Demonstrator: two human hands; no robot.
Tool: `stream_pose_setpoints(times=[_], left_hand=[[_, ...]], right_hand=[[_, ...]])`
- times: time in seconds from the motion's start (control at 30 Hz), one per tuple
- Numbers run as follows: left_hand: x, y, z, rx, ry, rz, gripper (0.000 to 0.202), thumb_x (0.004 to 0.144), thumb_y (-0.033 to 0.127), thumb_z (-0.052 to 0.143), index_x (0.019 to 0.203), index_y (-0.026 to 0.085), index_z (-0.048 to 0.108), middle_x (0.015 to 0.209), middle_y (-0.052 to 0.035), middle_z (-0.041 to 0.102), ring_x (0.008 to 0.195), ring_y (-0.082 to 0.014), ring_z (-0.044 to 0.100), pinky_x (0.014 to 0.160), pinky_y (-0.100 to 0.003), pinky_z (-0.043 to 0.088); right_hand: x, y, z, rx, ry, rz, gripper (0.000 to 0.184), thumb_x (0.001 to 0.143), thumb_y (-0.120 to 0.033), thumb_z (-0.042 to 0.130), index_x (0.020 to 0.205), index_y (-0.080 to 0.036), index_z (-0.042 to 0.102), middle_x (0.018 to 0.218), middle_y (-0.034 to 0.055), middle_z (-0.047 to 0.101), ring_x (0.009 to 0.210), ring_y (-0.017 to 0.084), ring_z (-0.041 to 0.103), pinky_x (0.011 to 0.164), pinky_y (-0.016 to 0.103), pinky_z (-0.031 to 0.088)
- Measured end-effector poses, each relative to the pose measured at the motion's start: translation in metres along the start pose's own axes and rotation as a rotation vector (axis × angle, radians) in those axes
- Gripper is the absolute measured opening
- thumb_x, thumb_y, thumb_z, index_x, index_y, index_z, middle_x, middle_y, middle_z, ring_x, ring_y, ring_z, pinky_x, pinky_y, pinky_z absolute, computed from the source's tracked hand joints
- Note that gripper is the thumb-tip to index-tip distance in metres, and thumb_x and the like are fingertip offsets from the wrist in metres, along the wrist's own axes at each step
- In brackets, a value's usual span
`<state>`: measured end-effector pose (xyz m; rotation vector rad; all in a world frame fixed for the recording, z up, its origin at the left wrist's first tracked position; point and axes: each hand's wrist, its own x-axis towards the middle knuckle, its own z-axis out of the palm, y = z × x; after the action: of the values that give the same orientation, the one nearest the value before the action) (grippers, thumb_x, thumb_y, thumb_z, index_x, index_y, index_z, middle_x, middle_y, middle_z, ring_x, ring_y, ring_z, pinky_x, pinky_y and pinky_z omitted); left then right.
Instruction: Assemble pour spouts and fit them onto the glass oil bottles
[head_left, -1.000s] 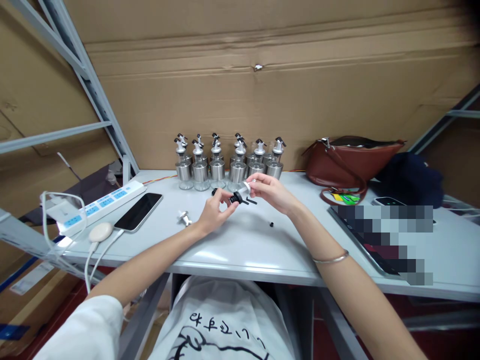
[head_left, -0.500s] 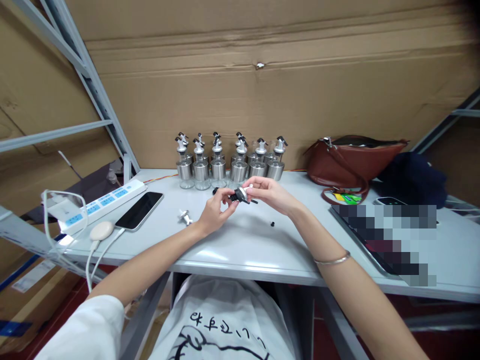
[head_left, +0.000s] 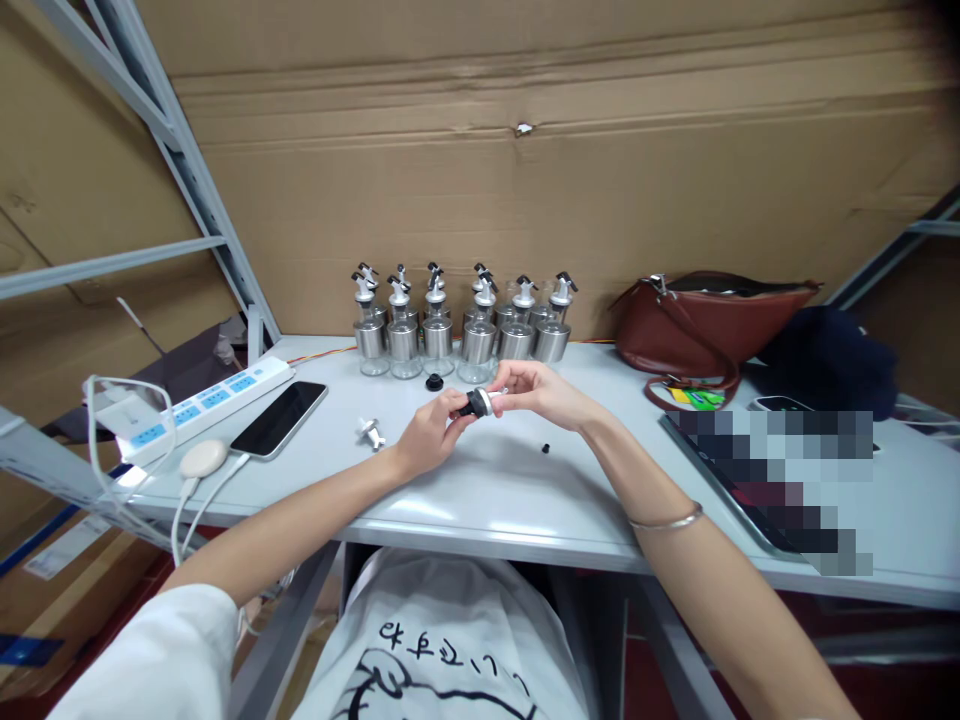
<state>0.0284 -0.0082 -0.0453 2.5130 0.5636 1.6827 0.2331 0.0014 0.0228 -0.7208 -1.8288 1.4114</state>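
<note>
Between my hands is a pourer spout [head_left: 477,403] with a black stopper end and a silver-white top. My left hand [head_left: 433,430] grips the black end, fingers wrapped round it. At the silver end, my right hand [head_left: 531,388] pinches the narrow tip between thumb and fingers. A loose silver spout piece [head_left: 370,433] lies on the table left of my left hand. Behind that hand sits a black ring-shaped cap [head_left: 434,382]. To the right, under my right wrist, rests a small black plug [head_left: 546,448].
Several glass bottles [head_left: 478,340] with steel bands and pourer tops stand in rows at the back. On the left lie a power strip [head_left: 206,405], a phone [head_left: 280,420] and a round white charger [head_left: 203,460]. A brown bag [head_left: 697,325] and a dark cap [head_left: 829,355] are right.
The pourer has turned in my hands, so its dark lever no longer shows and the silver collar faces more outward. My left fingers have closed further round the black end.
</note>
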Motion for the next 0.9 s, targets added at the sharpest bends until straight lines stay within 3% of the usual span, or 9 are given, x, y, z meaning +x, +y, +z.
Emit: stream_pose_setpoints(times=[0.67, 0.9], left_hand=[[0.003, 0.006, -0.004, 0.139, -0.081, 0.28, 0.014, 0.096, 0.023, 0.047, 0.103, 0.013, 0.053, 0.083, -0.0008, 0.058, 0.066, -0.0104, 0.057, 0.057, -0.023, 0.049], [0.007, 0.013, -0.006, 0.177, -0.107, 0.418, 0.005, 0.096, 0.022, 0.045, 0.098, 0.018, 0.048, 0.067, 0.0018, 0.052, 0.055, -0.0104, 0.047, 0.054, -0.023, 0.042]], right_hand=[[-0.006, -0.006, 0.003, 0.008, -0.219, 0.051, 0.028, 0.07, -0.028, 0.078, 0.074, -0.016, 0.053, 0.063, -0.0008, 0.068, 0.06, 0.012, 0.066, 0.061, 0.025, 0.047], [-0.007, -0.008, 0.007, -0.011, -0.303, 0.082, 0.029, 0.069, -0.029, 0.078, 0.074, -0.016, 0.053, 0.061, -0.0015, 0.067, 0.058, 0.012, 0.065, 0.059, 0.025, 0.048]])
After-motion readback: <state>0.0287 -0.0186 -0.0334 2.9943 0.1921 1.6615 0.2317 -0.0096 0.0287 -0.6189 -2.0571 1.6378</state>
